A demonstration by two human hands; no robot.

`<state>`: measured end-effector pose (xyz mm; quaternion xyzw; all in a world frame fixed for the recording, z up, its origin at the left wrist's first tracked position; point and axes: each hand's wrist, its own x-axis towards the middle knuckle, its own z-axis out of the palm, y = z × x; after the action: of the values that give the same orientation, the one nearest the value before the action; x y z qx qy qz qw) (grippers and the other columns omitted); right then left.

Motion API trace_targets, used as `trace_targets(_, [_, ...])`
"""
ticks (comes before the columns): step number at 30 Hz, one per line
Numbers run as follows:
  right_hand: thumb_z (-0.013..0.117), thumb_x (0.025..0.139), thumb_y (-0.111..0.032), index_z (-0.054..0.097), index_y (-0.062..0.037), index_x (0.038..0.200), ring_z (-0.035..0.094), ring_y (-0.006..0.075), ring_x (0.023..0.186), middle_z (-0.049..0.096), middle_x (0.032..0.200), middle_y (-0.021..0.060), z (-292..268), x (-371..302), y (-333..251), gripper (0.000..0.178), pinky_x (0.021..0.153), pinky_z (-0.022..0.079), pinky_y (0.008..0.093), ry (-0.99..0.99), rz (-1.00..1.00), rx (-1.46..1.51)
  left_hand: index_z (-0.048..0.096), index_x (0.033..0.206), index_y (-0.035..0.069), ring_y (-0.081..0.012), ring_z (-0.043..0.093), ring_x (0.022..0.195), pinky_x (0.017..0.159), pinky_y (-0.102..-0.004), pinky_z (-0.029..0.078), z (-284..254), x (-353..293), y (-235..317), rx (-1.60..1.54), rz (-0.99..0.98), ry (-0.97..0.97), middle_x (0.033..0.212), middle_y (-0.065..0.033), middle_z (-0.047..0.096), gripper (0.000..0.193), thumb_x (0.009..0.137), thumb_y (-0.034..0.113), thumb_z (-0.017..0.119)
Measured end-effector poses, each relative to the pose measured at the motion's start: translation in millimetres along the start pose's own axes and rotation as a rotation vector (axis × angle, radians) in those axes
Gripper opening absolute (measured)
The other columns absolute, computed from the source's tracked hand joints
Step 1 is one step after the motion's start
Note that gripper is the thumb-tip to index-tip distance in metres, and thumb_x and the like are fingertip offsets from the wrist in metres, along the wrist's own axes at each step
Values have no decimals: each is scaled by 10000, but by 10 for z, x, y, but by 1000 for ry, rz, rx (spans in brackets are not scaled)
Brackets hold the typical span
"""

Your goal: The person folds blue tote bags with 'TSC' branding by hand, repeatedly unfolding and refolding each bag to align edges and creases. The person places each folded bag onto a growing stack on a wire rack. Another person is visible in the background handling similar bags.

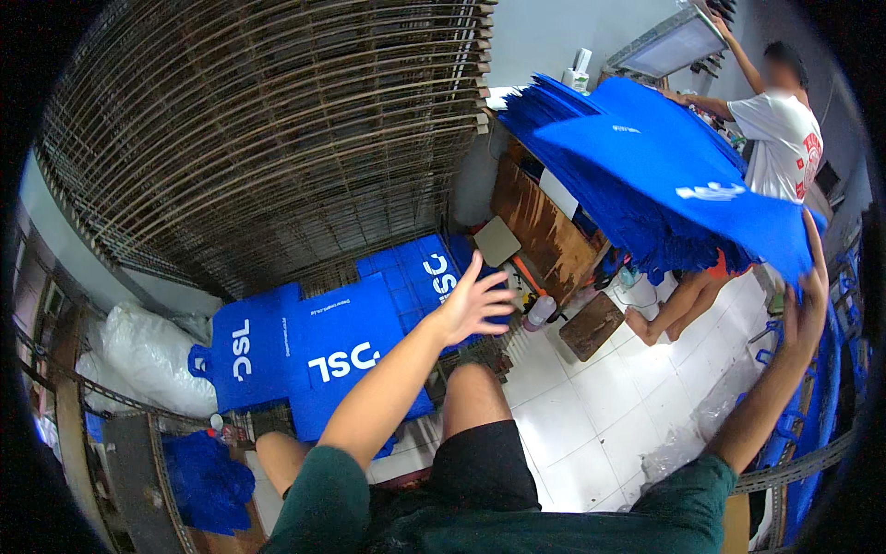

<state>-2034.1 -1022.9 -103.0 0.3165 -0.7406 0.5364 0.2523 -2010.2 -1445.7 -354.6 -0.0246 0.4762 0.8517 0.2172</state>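
Note:
My right hand (808, 294), at the far right, pinches the near corner of a flat blue fabric bag (637, 152) with white print. That bag lies on top of a thick stack of blue bags (628, 226), and its held corner bends downward. My left hand (475, 305) hangs in the middle with its fingers spread and nothing in it. Below and left of it, more blue bags with white print lie flat on a wire rack shelf: one at the left (249, 351), one in the middle (341, 323) and one partly behind my left hand (411, 272).
A tall rack of wire shelves (277, 120) rises at the back left. Another person (775, 138) in a white shirt stands behind the stack, reaching toward a framed screen (669, 46). White plastic sacks (157, 360) sit at left. A bottle (538, 314) and a brown board (592, 326) are on the tiled floor.

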Motion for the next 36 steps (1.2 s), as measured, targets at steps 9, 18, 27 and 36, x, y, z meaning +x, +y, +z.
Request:
trace_targets(9, [543, 709, -441, 170, 44, 1399, 343, 340, 1240, 276, 1386, 236, -79, -840, -1037, 923, 1037, 258, 436, 197, 55, -82, 513, 1194, 29, -226, 608, 955, 884, -361, 465, 337, 147, 55, -210, 296, -32, 1061, -96, 617, 487, 861, 381, 562])
trace_targets(18, [643, 562, -430, 301, 81, 1347, 396, 250, 1207, 411, 1318, 186, 1298, -548, -528, 997, 1006, 291, 337, -223, 193, -8, 471, 1255, 21, -193, 564, 1040, 910, -325, 446, -320, -2337, 398, -282, 579, 581, 1160, -109, 575, 494, 805, 168, 614])
trace_targets(27, [499, 639, -44, 499, -13, 1235, 526, 151, 834, 566, 1054, 82, 3660, 7, 1624, 597, 719, 419, 236, -646, 871, 743, 524, 989, 90, -130, 530, 706, 547, -229, 443, -1861, -2491, 250, -442, 604, 999, 828, -17, 559, 166, 829, 83, 568])
trace_targets(36, [482, 587, -112, 386, 19, 1327, 509, 215, 1063, 459, 1270, 145, 3950, 420, 2967, 757, 931, 394, 273, -678, 754, 651, 422, 1287, 135, -124, 526, 804, 621, -248, 426, -2170, -1411, 376, -256, 538, 922, 983, -12, 572, 461, 841, 129, 539])
